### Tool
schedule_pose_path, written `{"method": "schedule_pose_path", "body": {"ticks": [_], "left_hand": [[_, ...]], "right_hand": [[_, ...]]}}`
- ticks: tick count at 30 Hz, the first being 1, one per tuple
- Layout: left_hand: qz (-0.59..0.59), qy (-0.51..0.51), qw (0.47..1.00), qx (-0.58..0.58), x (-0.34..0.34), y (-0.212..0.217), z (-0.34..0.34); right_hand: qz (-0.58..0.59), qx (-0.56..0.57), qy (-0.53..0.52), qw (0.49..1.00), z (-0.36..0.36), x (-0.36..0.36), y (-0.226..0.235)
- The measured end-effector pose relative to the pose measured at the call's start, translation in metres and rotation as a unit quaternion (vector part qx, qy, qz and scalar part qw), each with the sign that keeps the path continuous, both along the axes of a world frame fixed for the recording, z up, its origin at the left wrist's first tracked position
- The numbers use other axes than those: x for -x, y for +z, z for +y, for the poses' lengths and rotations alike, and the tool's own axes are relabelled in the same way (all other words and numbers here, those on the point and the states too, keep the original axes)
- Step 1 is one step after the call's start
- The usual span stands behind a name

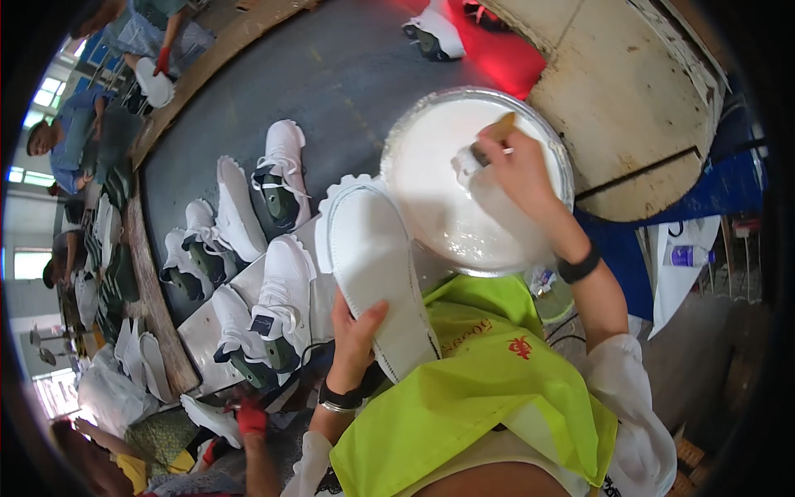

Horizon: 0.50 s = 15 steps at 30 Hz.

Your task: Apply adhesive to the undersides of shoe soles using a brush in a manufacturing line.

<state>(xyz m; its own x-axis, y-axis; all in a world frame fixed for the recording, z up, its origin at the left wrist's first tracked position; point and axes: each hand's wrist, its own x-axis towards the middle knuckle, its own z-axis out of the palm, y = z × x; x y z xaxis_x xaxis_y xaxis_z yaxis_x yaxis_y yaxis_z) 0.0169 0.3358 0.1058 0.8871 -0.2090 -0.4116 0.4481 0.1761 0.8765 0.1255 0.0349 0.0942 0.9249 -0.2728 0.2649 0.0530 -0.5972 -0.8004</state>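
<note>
My left hand grips a white shoe sole by its lower edge. The thumb lies across its broad flat face, and its rim is scalloped at the far end. My right hand is closed around a brush with a wooden handle. White-coated bristles hang over the white liquid in a round metal basin. The basin stands just right of the sole. A few white shoes with dark green heels, such as this lace-up shoe, sit left of my left hand.
A dark work surface stretches away, with another white shoe near a red glow. A worn cream board lies right of the basin. At the lower left, a co-worker's red-gloved hand is beside a white sole. Other people work at the far left.
</note>
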Motion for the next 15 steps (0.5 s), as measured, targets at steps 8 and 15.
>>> {"method": "schedule_pose_path", "body": {"ticks": [8,15], "left_hand": [[-0.09,-0.021,0.994,-0.056,-0.017,-0.002,-0.024],[-0.147,-0.055,0.977,-0.147,-0.021,-0.006,-0.027]], "right_hand": [[-0.071,-0.179,0.049,0.98,0.033,0.015,0.028],[0.022,-0.364,0.175,0.915,0.081,0.019,0.048]]}}
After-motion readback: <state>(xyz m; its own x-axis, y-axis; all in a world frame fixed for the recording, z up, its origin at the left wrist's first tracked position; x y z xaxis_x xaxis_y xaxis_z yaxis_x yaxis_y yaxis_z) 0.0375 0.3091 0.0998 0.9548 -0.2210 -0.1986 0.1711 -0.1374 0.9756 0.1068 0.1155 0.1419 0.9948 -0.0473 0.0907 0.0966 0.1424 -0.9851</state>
